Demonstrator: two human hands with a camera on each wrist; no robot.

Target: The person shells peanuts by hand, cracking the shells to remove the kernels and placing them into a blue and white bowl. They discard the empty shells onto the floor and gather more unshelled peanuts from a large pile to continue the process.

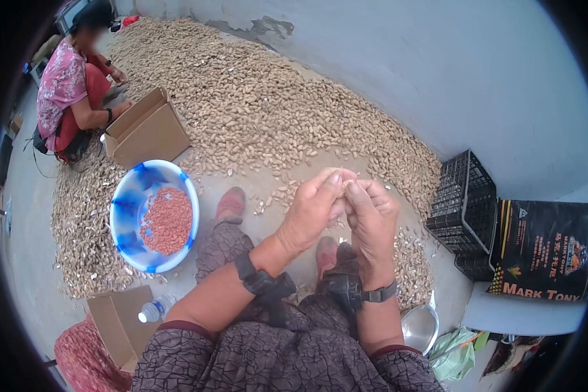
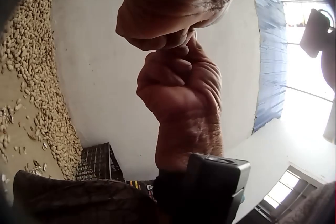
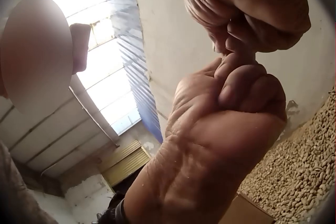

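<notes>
Both hands meet fingertip to fingertip in front of the body, above the floor. My left hand (image 1: 309, 210) and right hand (image 1: 374, 221) pinch a small pale peanut (image 1: 345, 186) between thumbs and curled fingers. Most of the peanut is hidden by the fingers in every view. In the left wrist view the right hand (image 2: 181, 90) comes up from below to the left hand's fingers. Below and to the left stands a blue and white basin (image 1: 119, 219) with shelled red peanut kernels (image 1: 170, 222) in it.
A big heap of unshelled peanuts (image 1: 255, 104) spreads along the wall. Another person (image 1: 68, 91) squats by a cardboard box (image 1: 151, 134) at the far left. Black crates (image 1: 464, 202) and a printed black sack (image 1: 542, 251) stand right. A metal bowl (image 1: 421, 326) and a bottle (image 1: 153, 310) lie nearer.
</notes>
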